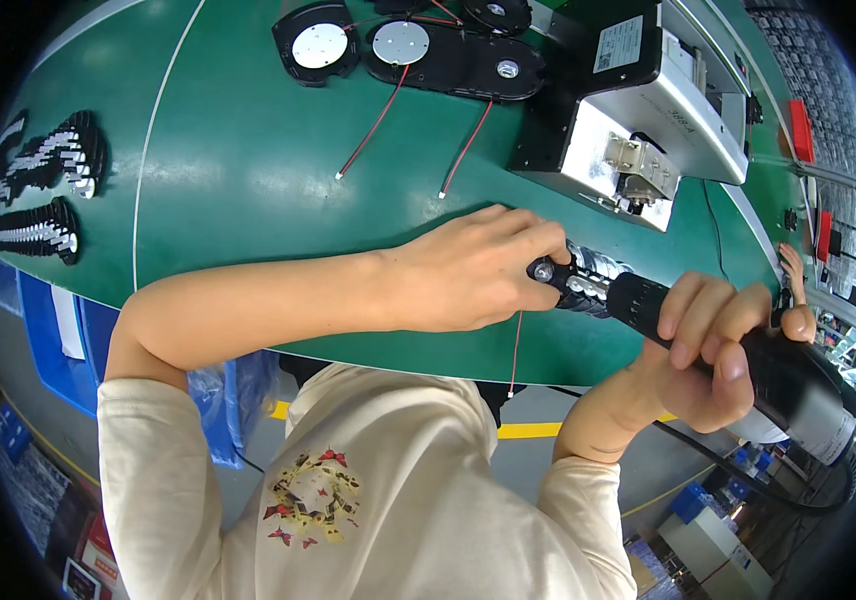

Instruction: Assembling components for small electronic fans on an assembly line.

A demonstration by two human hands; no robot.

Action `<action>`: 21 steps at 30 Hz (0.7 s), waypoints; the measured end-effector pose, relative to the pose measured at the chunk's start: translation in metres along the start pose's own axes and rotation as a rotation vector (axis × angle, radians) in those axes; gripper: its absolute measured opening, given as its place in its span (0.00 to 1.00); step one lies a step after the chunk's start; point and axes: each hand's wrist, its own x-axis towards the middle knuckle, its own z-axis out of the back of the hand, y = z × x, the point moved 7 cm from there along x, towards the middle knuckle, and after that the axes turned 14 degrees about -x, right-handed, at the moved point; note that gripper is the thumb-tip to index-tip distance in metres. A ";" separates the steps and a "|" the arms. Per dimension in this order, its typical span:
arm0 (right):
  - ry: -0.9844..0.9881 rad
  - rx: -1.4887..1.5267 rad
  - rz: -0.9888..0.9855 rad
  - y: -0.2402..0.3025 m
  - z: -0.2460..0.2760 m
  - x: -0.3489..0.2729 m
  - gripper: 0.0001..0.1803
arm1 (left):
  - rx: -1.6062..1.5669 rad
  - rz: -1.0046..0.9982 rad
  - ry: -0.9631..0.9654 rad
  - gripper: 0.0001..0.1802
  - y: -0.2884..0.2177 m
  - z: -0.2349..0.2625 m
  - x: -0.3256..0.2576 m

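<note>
My left hand (488, 268) reaches across the green table, its fingers curled round the near end of a black plastic part (542, 271) with a small round metal piece on it. Below that hand a thin red wire (517, 355) hangs toward the table's edge. My right hand (703, 350) is closed round a black corded electric screwdriver (798, 385), tilted so that its nose points left at the small black part. The driver's tip lies close to the part; whether it touches a screw I cannot make out.
Behind my hands stands a metal screw feeder (648, 110). Black housings (448, 65) with round silver discs and loose red wires lie at the back. Stacked black-and-white parts (48, 165) sit far left. Blue bins (58, 345) stand below the table. Another person's hand (794, 275) shows at right.
</note>
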 end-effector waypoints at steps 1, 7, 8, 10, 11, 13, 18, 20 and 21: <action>0.000 0.000 0.002 -0.001 0.000 0.000 0.27 | -0.011 -0.001 -0.009 0.15 -0.001 0.000 0.000; -0.057 0.014 -0.033 -0.010 -0.002 -0.001 0.26 | -0.009 0.015 -0.004 0.15 0.001 0.001 -0.003; -0.016 -0.032 -0.037 -0.012 -0.005 -0.001 0.25 | -0.003 0.016 -0.003 0.15 0.001 0.001 -0.003; 0.020 -0.084 -0.042 -0.012 -0.007 -0.002 0.24 | -0.010 0.011 -0.003 0.15 0.001 0.000 -0.002; 0.013 -0.080 -0.056 -0.011 -0.005 -0.003 0.24 | -0.017 0.003 -0.002 0.15 0.001 -0.001 -0.001; 0.011 -0.066 -0.071 -0.013 -0.003 -0.003 0.23 | -0.019 0.010 0.002 0.15 0.001 -0.001 0.000; 0.076 -0.027 -0.116 -0.014 -0.004 0.001 0.15 | -0.023 0.023 -0.008 0.15 0.002 -0.003 -0.001; 0.088 -0.029 -0.102 -0.012 -0.006 0.000 0.15 | -0.023 0.018 -0.018 0.14 0.001 -0.004 -0.001; 0.099 -0.034 -0.086 -0.011 -0.006 -0.001 0.15 | -0.024 0.019 -0.020 0.14 0.002 -0.004 -0.001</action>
